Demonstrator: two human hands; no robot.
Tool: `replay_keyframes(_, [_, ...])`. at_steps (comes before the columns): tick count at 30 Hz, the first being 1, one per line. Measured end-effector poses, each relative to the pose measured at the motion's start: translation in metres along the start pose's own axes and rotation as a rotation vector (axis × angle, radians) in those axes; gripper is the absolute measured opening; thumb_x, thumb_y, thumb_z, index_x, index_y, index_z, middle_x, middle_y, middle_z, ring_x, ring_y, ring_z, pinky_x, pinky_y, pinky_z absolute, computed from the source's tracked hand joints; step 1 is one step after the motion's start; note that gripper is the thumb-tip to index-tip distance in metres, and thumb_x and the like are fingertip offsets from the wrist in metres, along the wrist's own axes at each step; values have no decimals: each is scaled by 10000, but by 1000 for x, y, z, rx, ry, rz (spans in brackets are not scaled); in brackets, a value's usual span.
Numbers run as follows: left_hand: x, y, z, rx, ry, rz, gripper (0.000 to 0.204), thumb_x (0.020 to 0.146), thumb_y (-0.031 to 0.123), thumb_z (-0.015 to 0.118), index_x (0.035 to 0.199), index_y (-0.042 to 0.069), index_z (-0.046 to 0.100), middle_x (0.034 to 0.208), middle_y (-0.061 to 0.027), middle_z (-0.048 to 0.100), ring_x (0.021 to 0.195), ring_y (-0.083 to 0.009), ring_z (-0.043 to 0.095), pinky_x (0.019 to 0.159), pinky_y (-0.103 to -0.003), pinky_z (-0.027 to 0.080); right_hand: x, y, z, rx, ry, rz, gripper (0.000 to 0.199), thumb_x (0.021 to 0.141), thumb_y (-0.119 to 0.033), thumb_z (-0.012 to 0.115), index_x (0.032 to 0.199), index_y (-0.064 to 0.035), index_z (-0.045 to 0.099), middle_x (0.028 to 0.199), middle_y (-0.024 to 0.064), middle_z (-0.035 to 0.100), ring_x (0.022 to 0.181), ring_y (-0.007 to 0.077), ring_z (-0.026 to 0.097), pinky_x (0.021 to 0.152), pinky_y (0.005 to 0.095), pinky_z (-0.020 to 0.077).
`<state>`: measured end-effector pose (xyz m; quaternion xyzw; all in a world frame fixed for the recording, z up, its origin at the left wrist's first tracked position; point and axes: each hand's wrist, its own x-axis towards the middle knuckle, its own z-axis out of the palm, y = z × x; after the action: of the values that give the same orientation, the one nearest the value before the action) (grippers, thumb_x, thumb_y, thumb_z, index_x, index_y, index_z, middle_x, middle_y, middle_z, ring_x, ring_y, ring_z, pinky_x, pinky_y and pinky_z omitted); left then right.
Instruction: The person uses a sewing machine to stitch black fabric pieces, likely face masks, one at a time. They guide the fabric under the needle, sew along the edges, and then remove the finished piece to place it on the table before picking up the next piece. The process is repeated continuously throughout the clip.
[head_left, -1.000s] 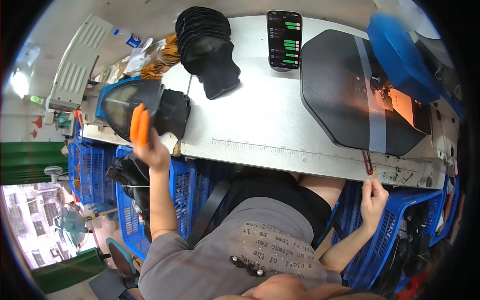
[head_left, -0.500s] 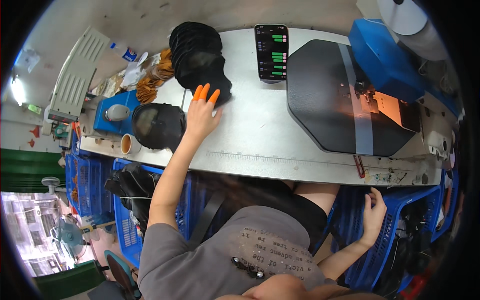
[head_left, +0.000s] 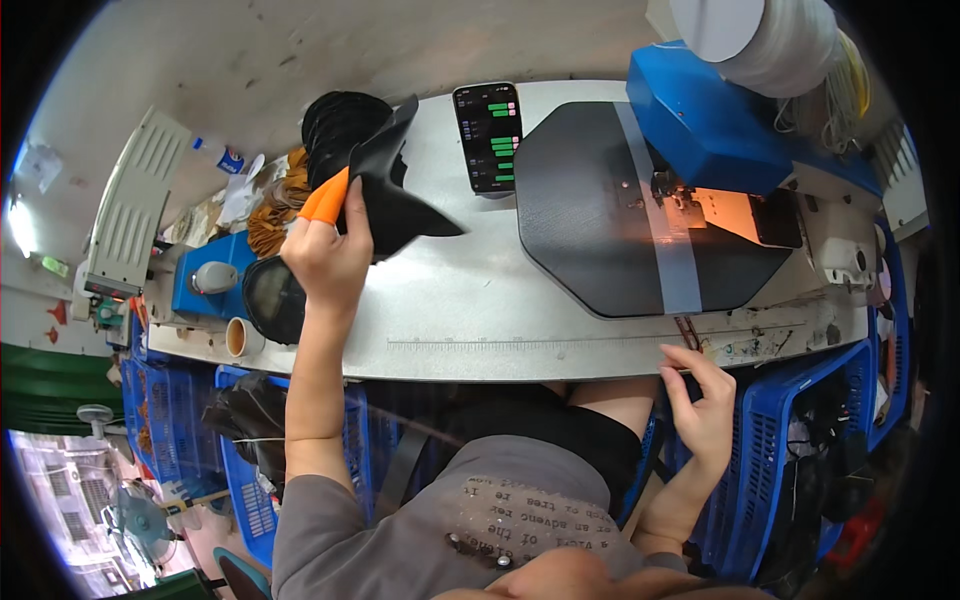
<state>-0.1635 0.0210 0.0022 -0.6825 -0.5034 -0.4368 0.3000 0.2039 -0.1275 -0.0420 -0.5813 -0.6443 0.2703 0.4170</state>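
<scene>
Looking down from over the person's head, I see the left grip closed in a pinch, thumb against fingers in orange finger covers, with a floppy black piece caught between them. The piece is at the left part of the table, bent so one corner points up and another out to the right; whether its lower edge touches the surface I can't tell. The right grip is partly open, thumb and forefinger loosely parted, by the table's front edge and just beside a slim reddish tool. Behind the held piece sits a stack of black pieces, and nearer the left end lies a dark piece with a paler patch, close to a paper cup. Past the middle, a lit phone leans upright next to a black eight-sided board crossed by a grey strip, and a blue machine head stands over that board's far side. Blue plastic baskets flank the person below, and a fan stands off to the left, near a bright opening.
</scene>
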Motion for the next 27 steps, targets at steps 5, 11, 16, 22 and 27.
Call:
replay_keyframes(5, [23, 108, -15, -448, -184, 406, 285, 658, 58, 766, 942, 77, 753, 878, -46, 711, 688, -162, 665, 600, -277, 535, 40, -45, 22, 73, 97, -331, 194, 800, 8, 698, 993, 23, 705, 711, 112, 596, 617, 258, 515, 605, 341, 403])
replay_keyframes(11, [-7, 176, 19, -620, -470, 337, 240, 742, 162, 737, 953, 48, 745, 968, -84, 682, 922, -277, 608, 1014, -565, 406, 60, -38, 30, -257, 253, -212, 58, 838, -76, 683, 830, -20, 676, 743, 60, 574, 743, 250, 543, 706, 378, 380])
replay_keyframes(16, [-4, 162, 27, -662, -761, 338, 330, 858, 137, 653, 1180, 64, 659, 1290, -104, 565, 1174, -335, 521, 1107, -653, 208, 69, -28, 23, -356, 342, -113, 104, 804, -78, 700, 901, -39, 702, 796, 52, 594, 793, 255, 558, 742, 383, 385])
replay_keyframes(22, [3, 167, 39, -556, -732, 410, 308, 901, 153, 610, 1175, 15, 640, 1245, -140, 599, 1182, -346, 532, 1080, -687, 242, 90, -18, 21, -365, 346, -62, 136, 797, -111, 719, 921, -54, 717, 790, 51, 610, 800, 250, 568, 742, 384, 387])
replay_keyframes(27, [8, 167, 52, -527, -815, 385, 366, 907, 130, 616, 1264, 55, 594, 1325, -110, 569, 1235, -351, 499, 1101, -700, 181, 105, -14, 18, -347, 361, -9, 137, 801, -139, 728, 913, -60, 730, 806, 62, 648, 823, 253, 588, 745, 386, 393])
